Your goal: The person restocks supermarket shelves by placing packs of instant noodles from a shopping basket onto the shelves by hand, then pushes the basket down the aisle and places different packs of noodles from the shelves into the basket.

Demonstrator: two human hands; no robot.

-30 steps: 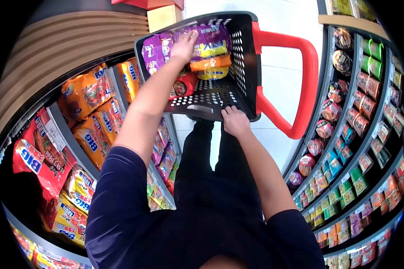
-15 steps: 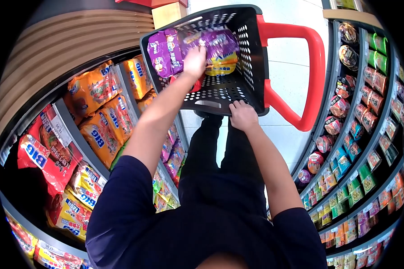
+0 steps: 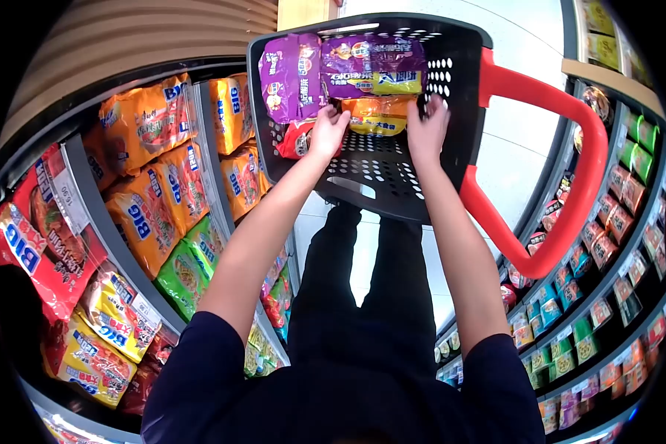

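In my head view, the basket (image 3: pixel 462 96) is at 12 o'clock. At its 8, my left hand (image 3: pixel 328 135) is by the red pack (image 3: pixel 297 140); I can't tell whether its fingers grip. My right hand (image 3: pixel 427 135), fingers apart, is beside the central orange pack (image 3: pixel 378 109), below 12 o'clock's purple pack (image 3: pixel 370 59).

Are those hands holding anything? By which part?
I can't tell: the left hand and right hand flank the orange-yellow packaging, but no grip shows clearly.

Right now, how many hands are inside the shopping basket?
2: the left hand, beside the red noodle pack; the right hand, beside the yellow noodle pack's right end.
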